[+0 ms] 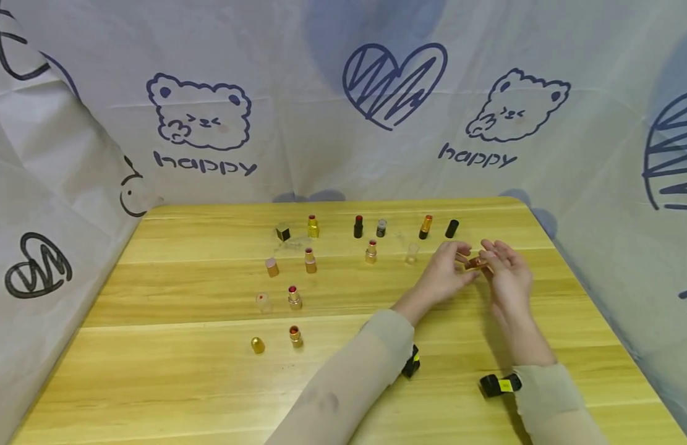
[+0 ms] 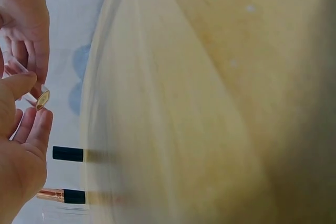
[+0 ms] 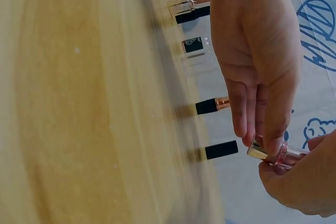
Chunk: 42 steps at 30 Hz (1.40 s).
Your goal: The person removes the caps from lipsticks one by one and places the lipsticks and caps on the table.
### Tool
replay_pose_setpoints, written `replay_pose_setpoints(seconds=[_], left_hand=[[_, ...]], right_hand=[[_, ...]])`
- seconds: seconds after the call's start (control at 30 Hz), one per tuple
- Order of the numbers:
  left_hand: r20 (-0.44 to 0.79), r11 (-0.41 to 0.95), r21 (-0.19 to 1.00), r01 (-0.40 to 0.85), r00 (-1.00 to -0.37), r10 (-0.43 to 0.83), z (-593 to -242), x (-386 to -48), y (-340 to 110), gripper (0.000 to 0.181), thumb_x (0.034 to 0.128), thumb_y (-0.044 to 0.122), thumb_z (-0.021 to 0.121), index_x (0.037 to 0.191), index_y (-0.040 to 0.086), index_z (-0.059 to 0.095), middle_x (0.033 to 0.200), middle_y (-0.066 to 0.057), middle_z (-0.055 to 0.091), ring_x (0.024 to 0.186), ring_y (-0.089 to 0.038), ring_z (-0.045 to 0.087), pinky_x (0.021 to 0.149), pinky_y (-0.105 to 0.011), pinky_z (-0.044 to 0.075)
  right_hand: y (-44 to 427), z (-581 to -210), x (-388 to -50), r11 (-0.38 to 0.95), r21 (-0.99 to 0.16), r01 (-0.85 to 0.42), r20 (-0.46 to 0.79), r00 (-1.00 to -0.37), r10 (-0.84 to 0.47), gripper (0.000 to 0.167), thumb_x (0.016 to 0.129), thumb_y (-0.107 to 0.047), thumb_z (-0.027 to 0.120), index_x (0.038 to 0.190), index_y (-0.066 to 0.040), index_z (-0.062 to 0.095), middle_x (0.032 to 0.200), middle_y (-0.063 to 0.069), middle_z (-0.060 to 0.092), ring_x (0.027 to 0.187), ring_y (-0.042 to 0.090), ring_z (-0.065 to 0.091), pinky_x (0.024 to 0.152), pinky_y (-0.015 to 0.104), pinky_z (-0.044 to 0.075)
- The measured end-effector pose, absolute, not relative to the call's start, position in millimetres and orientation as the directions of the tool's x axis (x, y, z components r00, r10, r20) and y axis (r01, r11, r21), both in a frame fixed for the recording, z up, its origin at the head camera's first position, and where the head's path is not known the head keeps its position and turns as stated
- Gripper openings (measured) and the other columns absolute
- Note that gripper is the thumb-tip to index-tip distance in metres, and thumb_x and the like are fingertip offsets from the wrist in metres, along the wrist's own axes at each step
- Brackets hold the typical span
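Above the right side of the table, both hands meet at a lipstick tube [image 1: 475, 262] with a shiny gold base and a clear, pinkish upper part. My left hand [image 1: 446, 272] pinches the gold base [image 3: 257, 151] between thumb and fingers. My right hand [image 1: 510, 278] grips the clear end, which its fingers partly cover. The tube lies tilted, its gold end toward the left hand. Just behind the hands stand a black cap [image 1: 451, 228] and an uncapped black and copper lipstick [image 1: 425, 227]. Left of the left hand is a clear cap [image 1: 412, 254].
Uncapped lipsticks stand about the wooden table [image 1: 170, 371], including a black one [image 1: 358, 227], a gold one [image 1: 312, 227] and a rose-gold one [image 1: 371, 252]. Caps sit beside several: a gold cap [image 1: 257, 345], a pink cap [image 1: 272, 267] and a black cube-like cap [image 1: 283, 232].
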State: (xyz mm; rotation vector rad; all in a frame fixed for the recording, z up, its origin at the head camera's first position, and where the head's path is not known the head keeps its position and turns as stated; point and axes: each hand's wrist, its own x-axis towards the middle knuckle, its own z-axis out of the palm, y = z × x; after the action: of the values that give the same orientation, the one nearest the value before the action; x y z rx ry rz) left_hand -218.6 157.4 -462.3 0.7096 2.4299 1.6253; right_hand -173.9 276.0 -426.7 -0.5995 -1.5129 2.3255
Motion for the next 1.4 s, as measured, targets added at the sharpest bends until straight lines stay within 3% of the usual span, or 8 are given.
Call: replay_pose_setpoints(seconds=[0.37, 0.67, 0.87, 1.03, 1.3, 1.4], left_hand=[[0.172, 0.317, 0.892, 0.321, -0.891, 0.419, -465.4, -219.2, 155.2, 0.027, 0.0971, 0.012, 0.076, 0.121, 0.008, 0.065, 0.113, 0.003, 0.060, 0.099, -0.004, 0.062, 0.087, -0.010, 0.051], [0.155, 0.329, 0.895, 0.302, -0.901, 0.406, -466.3, -218.0, 152.0, 0.022, 0.0980, 0.013, 0.075, 0.118, 0.010, 0.067, 0.112, 0.004, 0.061, 0.097, -0.003, 0.062, 0.086, -0.010, 0.052], [0.164, 0.350, 0.881, 0.319, -0.899, 0.407, -467.2, -218.3, 150.1, 0.020, 0.0984, 0.015, 0.074, 0.117, 0.011, 0.068, 0.109, 0.003, 0.062, 0.095, -0.001, 0.062, 0.084, -0.011, 0.052], [0.153, 0.364, 0.877, 0.315, -0.900, 0.409, -465.4, -218.2, 149.3, 0.018, 0.0988, 0.015, 0.074, 0.115, 0.012, 0.068, 0.108, 0.005, 0.062, 0.093, 0.000, 0.061, 0.082, -0.010, 0.052], [0.134, 0.362, 0.887, 0.288, -0.909, 0.395, -464.6, -216.2, 147.0, 0.016, 0.0986, 0.014, 0.074, 0.113, 0.012, 0.068, 0.107, 0.004, 0.061, 0.091, 0.000, 0.060, 0.080, -0.012, 0.053], [0.127, 0.356, 0.894, 0.274, -0.914, 0.385, -466.0, -215.3, 146.1, 0.015, 0.0985, 0.015, 0.074, 0.112, 0.013, 0.068, 0.106, 0.006, 0.061, 0.091, 0.000, 0.060, 0.080, -0.013, 0.053]], right_hand=[[270.8, -428.5, -174.7, -0.359, -0.933, -0.012, -0.164, -0.875, 0.456, 0.031, 0.105, 0.000, 0.057, 0.135, -0.006, 0.051, 0.134, 0.009, 0.062, 0.125, 0.014, 0.059, 0.103, 0.019, 0.050], [268.0, -429.0, -176.2, -0.342, -0.940, -0.001, -0.160, -0.883, 0.441, 0.026, 0.105, 0.000, 0.055, 0.131, -0.007, 0.053, 0.132, 0.008, 0.062, 0.130, 0.018, 0.056, 0.106, 0.020, 0.049], [269.9, -429.4, -178.2, -0.356, -0.934, 0.022, -0.182, -0.887, 0.423, 0.040, 0.106, -0.002, 0.056, 0.144, -0.002, 0.048, 0.133, 0.006, 0.063, 0.134, 0.019, 0.054, 0.109, 0.021, 0.046], [271.5, -430.3, -179.3, -0.350, -0.937, 0.008, -0.165, -0.891, 0.422, 0.046, 0.105, -0.002, 0.058, 0.149, 0.002, 0.044, 0.124, 0.003, 0.067, 0.121, 0.012, 0.061, 0.106, 0.020, 0.049], [275.8, -424.4, -179.6, -0.372, -0.924, -0.088, -0.097, -0.887, 0.451, 0.026, 0.103, 0.001, 0.059, 0.128, -0.005, 0.055, 0.109, 0.000, 0.073, 0.102, 0.009, 0.068, 0.093, 0.016, 0.055], [278.8, -421.9, -179.2, -0.375, -0.919, -0.123, -0.065, -0.889, 0.453, 0.034, 0.103, 0.002, 0.059, 0.135, 0.002, 0.052, 0.109, 0.002, 0.073, 0.098, 0.011, 0.068, 0.093, 0.017, 0.055]])
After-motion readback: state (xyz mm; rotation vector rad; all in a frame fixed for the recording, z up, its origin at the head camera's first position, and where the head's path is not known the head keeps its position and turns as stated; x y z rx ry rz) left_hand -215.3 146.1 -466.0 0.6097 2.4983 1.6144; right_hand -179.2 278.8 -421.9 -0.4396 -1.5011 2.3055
